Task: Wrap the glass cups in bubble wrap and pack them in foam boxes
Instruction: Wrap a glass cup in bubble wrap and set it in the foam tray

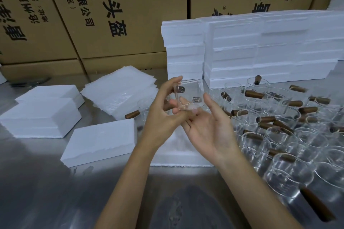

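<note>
Head camera view over a steel worktable (55, 191): a person's left hand (162, 119) grips a clear glass cup (188, 95) held in the air above the table, thumb along the cup's near side and fingers curled behind it by its brown wooden handle. The right hand (208, 128) lies palm up just below, fingers loosely spread, fingertips touching the cup's base. Dozens more glass cups with wooden handles (290, 128) crowd the table's right side up to its near edge. A stack of bubble wrap sheets (121, 87) lies left of the hands, toward the back. Closed foam boxes (100, 141) sit at left and centre-left, another foam piece (176, 154) directly under the wrists, and stacked foam boxes (260, 46) stand behind. Bare steel shows along the near edge, between the forearms. Printed cardboard cartons (111, 15) wall off the far side.
</note>
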The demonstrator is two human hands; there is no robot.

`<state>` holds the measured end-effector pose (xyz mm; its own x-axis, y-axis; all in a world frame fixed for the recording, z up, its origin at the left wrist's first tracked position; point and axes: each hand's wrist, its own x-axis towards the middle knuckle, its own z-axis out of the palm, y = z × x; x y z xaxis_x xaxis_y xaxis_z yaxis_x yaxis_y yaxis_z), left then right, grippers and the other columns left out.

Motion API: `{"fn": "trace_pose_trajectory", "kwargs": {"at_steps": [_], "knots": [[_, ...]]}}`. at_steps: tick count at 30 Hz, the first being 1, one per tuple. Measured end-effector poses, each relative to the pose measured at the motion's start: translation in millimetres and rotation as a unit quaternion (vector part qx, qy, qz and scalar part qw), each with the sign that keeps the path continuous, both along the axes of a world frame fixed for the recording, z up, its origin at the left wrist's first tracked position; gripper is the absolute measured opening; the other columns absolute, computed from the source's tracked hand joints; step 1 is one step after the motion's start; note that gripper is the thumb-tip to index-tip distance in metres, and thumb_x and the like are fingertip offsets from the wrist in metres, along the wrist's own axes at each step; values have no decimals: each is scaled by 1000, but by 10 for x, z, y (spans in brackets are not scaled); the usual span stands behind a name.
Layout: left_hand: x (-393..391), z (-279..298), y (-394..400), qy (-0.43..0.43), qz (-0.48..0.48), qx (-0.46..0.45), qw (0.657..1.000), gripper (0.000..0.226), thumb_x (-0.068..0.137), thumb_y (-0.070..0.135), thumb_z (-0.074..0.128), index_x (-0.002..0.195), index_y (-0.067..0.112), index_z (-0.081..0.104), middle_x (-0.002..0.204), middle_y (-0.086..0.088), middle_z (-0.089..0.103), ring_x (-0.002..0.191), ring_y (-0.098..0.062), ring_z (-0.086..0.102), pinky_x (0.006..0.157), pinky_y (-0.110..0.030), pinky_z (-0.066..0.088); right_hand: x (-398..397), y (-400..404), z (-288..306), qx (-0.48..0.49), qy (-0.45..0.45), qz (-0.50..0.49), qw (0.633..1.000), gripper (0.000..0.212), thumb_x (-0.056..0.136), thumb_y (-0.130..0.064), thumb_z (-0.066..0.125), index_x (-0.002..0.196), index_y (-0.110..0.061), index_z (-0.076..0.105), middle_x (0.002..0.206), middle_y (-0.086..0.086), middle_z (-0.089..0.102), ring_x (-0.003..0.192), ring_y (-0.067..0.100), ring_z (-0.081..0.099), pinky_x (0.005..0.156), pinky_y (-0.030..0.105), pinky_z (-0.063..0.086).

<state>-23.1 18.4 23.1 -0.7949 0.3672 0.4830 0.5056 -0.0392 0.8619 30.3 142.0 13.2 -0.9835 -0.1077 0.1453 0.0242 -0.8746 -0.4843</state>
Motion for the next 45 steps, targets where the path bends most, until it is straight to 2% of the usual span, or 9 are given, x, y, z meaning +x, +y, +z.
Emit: {"fn": "trace_pose_trajectory", "kwargs": {"at_steps": [3,8,15,21,26,29,34,38,45], "knots": [[-7,3,-1,23,37,0,999,65,78,19,85,131,37,53,130,19,58,119,-1,56,92,-12,47,-25,-44,10,154,15,-128,980,65,92,-40,61,135,8,45,130,21,61,117,30,62,103,38,49],[24,-29,47,104,115,-72,985,65,79,23,81,130,48,50,130,22,53,125,-3,47,91,1,32,-21,-77,-82,385,30,-356,851,66,70,-23,87,125,-26,50,119,7,62,101,22,66,89,35,55],[5,-15,38,46,110,-42,992,101,72,29,89,151,39,26,147,19,37,134,10,34,104,-8,35,-2,25,19,106,-50,-158,980,46,75,-27,67,118,-11,60,102,16,67,97,22,71,91,29,55],[35,-17,53,24,60,-57,996,68,77,19,85,128,49,51,118,36,58,112,10,56,93,-25,49,23,-8,12,30,-34,-70,997,64,73,-31,66,128,0,55,120,25,65,92,27,69,88,31,57],[-4,-45,54,52,101,-27,993,59,78,14,84,125,35,54,114,25,64,114,0,59,93,-19,49,-22,-3,-17,167,-17,-164,972,46,79,-31,66,121,-13,60,114,13,66,102,21,68,83,29,55],[-3,-64,33,105,184,-79,974,64,78,17,84,127,42,51,121,29,57,118,2,50,87,-3,38,-17,-32,-95,372,19,-308,875,60,73,-25,76,128,-33,51,125,-1,60,111,10,63,90,26,51],[65,-92,93,232,208,-142,940,59,83,18,67,139,32,50,138,11,50,126,-7,43,101,-40,46,-26,-68,-129,340,19,-339,877,54,73,-22,81,120,-24,55,119,0,66,113,11,62,89,23,50],[17,-99,76,149,156,-123,969,69,83,26,78,141,38,42,136,17,50,128,2,40,98,-8,38,-25,43,-100,258,0,-259,931,43,77,-20,73,117,-14,61,111,3,73,107,12,68,85,23,53],[-8,-61,32,131,168,-93,973,67,79,21,84,129,46,47,116,35,52,115,9,48,82,5,35,-44,157,-16,215,-34,-222,950,52,79,-44,76,120,-14,64,121,5,70,110,19,67,94,31,52]]}}
